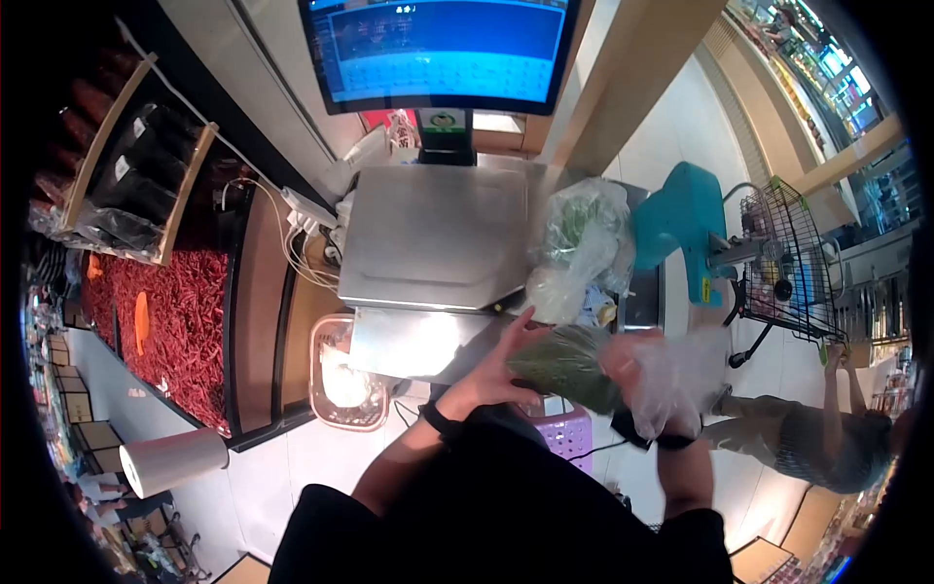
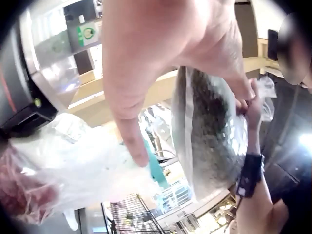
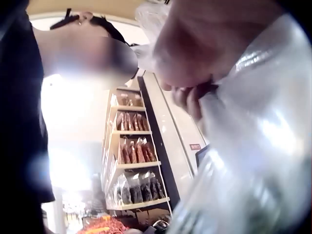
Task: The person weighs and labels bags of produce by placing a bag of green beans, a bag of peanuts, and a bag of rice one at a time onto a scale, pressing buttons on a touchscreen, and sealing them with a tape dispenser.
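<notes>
- The bag of greens point(image 1: 569, 365) is clear, thin, glossy plastic packed with dark green, fine-textured produce. In the left wrist view it reads as a long, full, rounded bundle point(image 2: 209, 136).
- It is held in the air between both hands, at about 5 o'clock from the steel scale point(image 1: 428, 238) and off its platform.
- The left hand point(image 1: 498, 362) lies against the bag's 9 o'clock end, fingers straight and spread, not wrapped round it.
- The right hand point(image 1: 632, 365) is at the 3 o'clock end, fingers curled and clamped on the loose plastic; the right wrist view shows them bunched on the film point(image 3: 195, 92).
- A second bag point(image 1: 581, 248) of paler greens rests at the scale's 3 o'clock edge.
- A blue screen point(image 1: 438, 49) stands at 12 o'clock and a wire trolley point(image 1: 788, 263) at 3 o'clock.
</notes>
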The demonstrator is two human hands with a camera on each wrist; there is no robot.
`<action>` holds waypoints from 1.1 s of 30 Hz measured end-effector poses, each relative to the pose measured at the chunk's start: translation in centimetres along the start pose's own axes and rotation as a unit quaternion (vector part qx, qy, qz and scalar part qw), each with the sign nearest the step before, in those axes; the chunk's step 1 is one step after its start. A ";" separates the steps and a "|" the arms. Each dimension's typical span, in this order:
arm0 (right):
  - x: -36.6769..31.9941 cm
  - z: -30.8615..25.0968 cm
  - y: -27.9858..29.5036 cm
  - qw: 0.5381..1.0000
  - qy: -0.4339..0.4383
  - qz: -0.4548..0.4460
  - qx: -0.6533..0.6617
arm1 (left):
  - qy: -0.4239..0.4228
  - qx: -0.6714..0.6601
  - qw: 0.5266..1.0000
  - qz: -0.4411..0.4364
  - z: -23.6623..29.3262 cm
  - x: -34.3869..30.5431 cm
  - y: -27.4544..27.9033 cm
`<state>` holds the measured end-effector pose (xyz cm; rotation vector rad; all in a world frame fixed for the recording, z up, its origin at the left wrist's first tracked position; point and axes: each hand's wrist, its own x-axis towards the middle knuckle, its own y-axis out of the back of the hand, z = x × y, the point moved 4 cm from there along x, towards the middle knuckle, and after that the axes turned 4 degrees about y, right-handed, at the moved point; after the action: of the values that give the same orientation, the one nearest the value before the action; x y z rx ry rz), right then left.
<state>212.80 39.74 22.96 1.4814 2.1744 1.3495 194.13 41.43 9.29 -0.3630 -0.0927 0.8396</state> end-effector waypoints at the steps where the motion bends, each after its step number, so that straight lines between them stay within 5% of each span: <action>1: 2.4 0.8 -0.7 0.975 -0.085 -0.091 0.184 | -0.048 -0.031 0.998 -0.003 1.1 0.1 0.2; 2: 4.5 0.8 -1.6 0.901 -0.166 -0.180 0.358 | -0.096 -0.064 0.993 -0.005 2.4 0.0 0.8; 4: 7.7 1.0 -2.0 0.981 0.042 -0.092 0.163 | -0.139 -0.061 0.980 0.131 3.6 -0.4 4.0; 6: 12.0 -0.6 -2.5 0.985 0.137 0.009 0.104 | -0.091 -0.035 0.971 0.217 4.7 -0.3 7.9; 7: 14.3 -0.5 -3.1 0.985 0.143 0.012 0.096 | -0.157 0.145 0.932 0.293 4.3 0.1 11.1; 11: 22.4 0.8 -6.2 0.974 0.212 0.070 0.027 | -0.140 0.110 0.925 0.337 8.5 0.6 17.3; 13: 24.5 1.0 -8.4 0.958 0.269 0.099 -0.002 | -0.126 0.214 0.903 0.350 8.6 1.3 20.8; 15: 25.4 4.5 -12.0 0.990 0.023 0.043 -0.135 | -0.064 0.338 0.868 0.359 8.5 1.4 23.0; 16: 25.0 9.4 -15.4 0.997 0.020 0.057 -0.041 | 0.006 0.457 0.813 0.361 8.1 1.6 24.3; 18: 24.1 18.8 -21.9 0.985 0.019 0.087 0.150 | -0.030 0.431 0.786 0.442 4.4 1.1 26.8; 19: 24.0 17.5 -21.7 0.984 0.025 0.090 0.150 | -0.023 0.424 0.789 0.444 4.3 0.6 26.5; 21: 22.9 11.6 -20.1 0.975 0.127 0.119 -0.135 | 0.023 0.403 0.805 0.435 3.9 0.4 25.7; 22: 22.8 9.9 -19.9 0.976 0.126 0.120 -0.132 | 0.026 0.405 0.804 0.435 3.3 0.6 25.7; 24: 23.0 9.1 -21.9 0.990 -0.066 -0.041 -0.118 | -0.025 0.411 0.784 0.466 2.8 0.7 25.7; 28: 19.3 8.3 -24.2 0.983 0.067 0.061 -0.162 | -0.101 0.416 0.743 0.515 3.5 -1.5 24.9; 30: 17.8 2.4 -20.5 0.989 -0.124 0.070 -0.045 | -0.100 0.461 0.753 0.458 3.0 -3.8 24.0; 31: 16.7 2.0 -20.9 0.989 -0.127 0.070 -0.041 | -0.007 0.437 0.804 0.403 2.1 -4.6 23.7; 32: 15.3 2.0 -21.1 0.983 -0.160 0.088 -0.013 | -0.072 0.382 0.834 0.392 0.2 -5.3 23.5; 33: 14.0 2.1 -21.4 0.975 -0.193 0.108 0.015 | -0.029 0.353 0.867 0.351 -0.4 -6.2 22.8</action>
<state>193.38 50.40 9.98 1.8559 1.8388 0.9818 173.93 50.64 1.34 0.3581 0.3112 1.5331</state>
